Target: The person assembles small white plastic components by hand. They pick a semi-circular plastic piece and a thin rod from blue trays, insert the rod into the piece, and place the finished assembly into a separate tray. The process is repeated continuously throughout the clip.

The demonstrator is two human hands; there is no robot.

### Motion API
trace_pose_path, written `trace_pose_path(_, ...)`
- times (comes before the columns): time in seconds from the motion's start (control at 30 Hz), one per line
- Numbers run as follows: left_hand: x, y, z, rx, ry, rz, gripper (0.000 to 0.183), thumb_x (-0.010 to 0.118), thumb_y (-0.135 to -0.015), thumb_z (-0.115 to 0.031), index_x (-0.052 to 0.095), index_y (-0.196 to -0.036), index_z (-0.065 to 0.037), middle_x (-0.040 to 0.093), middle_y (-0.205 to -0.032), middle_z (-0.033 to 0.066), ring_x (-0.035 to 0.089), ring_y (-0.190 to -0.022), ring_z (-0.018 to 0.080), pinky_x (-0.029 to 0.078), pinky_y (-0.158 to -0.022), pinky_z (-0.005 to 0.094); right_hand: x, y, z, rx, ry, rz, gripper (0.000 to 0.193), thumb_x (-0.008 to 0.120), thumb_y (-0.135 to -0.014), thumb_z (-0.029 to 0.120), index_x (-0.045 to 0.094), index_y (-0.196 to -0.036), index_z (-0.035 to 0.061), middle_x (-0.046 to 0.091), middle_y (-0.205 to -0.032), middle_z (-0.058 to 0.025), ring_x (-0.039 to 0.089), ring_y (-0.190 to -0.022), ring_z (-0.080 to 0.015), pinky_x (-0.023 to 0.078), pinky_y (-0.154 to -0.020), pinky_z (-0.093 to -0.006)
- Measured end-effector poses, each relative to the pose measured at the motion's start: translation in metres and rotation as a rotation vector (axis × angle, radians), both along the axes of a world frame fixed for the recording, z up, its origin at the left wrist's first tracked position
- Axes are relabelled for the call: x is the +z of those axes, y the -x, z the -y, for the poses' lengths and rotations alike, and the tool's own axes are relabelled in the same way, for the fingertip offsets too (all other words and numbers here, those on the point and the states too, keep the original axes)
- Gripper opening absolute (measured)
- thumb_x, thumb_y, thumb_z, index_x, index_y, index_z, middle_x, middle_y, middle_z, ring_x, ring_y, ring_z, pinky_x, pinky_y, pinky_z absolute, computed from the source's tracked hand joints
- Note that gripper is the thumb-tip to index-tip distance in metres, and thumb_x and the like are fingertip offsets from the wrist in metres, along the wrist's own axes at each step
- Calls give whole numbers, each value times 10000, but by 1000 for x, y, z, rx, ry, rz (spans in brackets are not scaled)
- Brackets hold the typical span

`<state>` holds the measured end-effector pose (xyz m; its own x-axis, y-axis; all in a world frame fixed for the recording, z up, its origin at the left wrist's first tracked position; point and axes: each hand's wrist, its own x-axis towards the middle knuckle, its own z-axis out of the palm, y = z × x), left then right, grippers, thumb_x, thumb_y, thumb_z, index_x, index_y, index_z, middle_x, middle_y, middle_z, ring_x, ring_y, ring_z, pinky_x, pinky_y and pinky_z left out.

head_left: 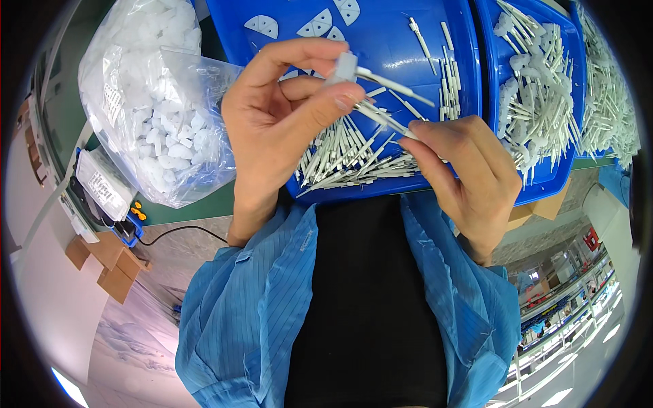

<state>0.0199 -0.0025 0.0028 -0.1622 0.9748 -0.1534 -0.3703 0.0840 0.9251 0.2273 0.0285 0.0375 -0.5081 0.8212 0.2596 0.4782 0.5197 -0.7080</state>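
- Left hand [272, 112] has a snug grip on a white block [345, 66], right hand [476, 163] pinches a rod [392, 123], both over the blue tray [388, 47].
- Another rod [401, 88] already pokes out.
- Loads of loose rods [340, 156] left, finished-looking clusters [527, 88] rightward.

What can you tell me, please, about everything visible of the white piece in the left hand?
The white piece is blocky and looks like matt plastic. The left hand pinches it above the blue tray, covering part of its outline. A thin white rod juts from its right side, slanting down to the right. A second rod runs below, its right end pinched by the right hand; whether it joins the piece is hidden.
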Motion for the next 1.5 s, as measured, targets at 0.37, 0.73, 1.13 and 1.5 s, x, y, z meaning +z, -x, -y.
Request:
trace_pose_path(0.37, 0, 0, -1, -244, 93, 56, 429, 769, -761, 50, 575, -1142, 19, 675, -958, 86, 681, -854, 146, 536, -768, 245, -12, 11, -6, -7, -387, -13, 275, 853, -630, 64, 721, -868, 27, 607, -762, -11, 522, -621, -160, 411, -504, -262)
trace_pose_path(0.73, 14, -12, 0, -391, 105, -113, 468, 762, -787, -13, 575, -1214, 26, 694, -970, 113, 699, -795, 182, 542, -751, 270, 5, -30, -2, -193, -188, 43, 247, 827, -734, 30, 674, -926, 6, 727, -869, -44, 540, -598, -132, 398, -514, -251)
trace_pose_path(1.13, -13, -3, -13, 46, -168, -1587, 284, 790, -768, -159, 715, -1038, -107, 659, -1033, 66, 576, -948, 265, 481, -812, 353, 5, -39, -8, -281, -31, 94, 173, 762, -768, 17, 710, -933, 27, 693, -911, -75, 619, -812, -190, 484, -705, -299)
trace_pose_path(1.5, -6, 14, -9, -296, -221, -1365, 510, 775, -721, -100, 675, -1219, -147, 553, -1244, 72, 476, -1050, 300, 444, -896, 396, -26, 14, -10, -196, 360, 106, 154, 671, -792, 20, 538, -866, 39, 596, -579, -88, 647, -510, -252, 516, -480, -335)
